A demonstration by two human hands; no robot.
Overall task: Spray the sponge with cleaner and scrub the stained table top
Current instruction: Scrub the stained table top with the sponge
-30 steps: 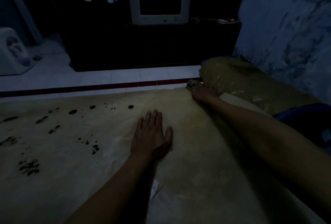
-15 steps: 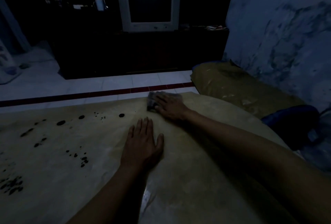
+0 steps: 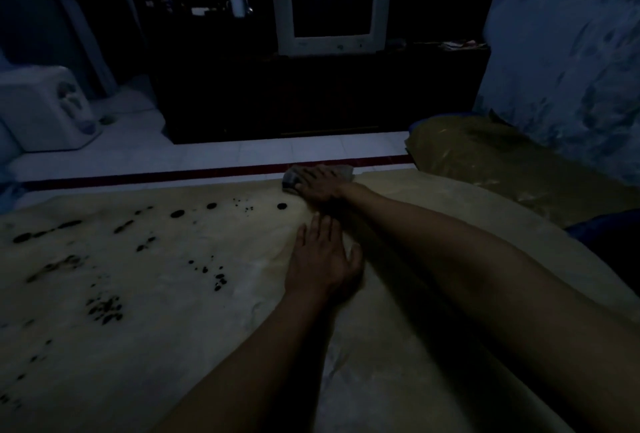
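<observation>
right hand (image 3: 320,183) presses sponge (image 3: 290,180) at table top (image 3: 207,294) twelve o'clock edge | left hand (image 3: 320,259) flat, fingers straight | ink stains (image 3: 176,213) at nine o'clock

The table top (image 3: 214,311) is a pale, yellowish surface that fills the lower part of the view, dim in the low light. Black stains (image 3: 104,308) dot its left half, in blots and smears, with a row of round drops near the far edge. At that far edge a grey sponge (image 3: 290,180) lies under the right hand (image 3: 320,183), while the left hand (image 3: 322,259) rests flat near the middle (fingers straight, pointing away).
</observation>
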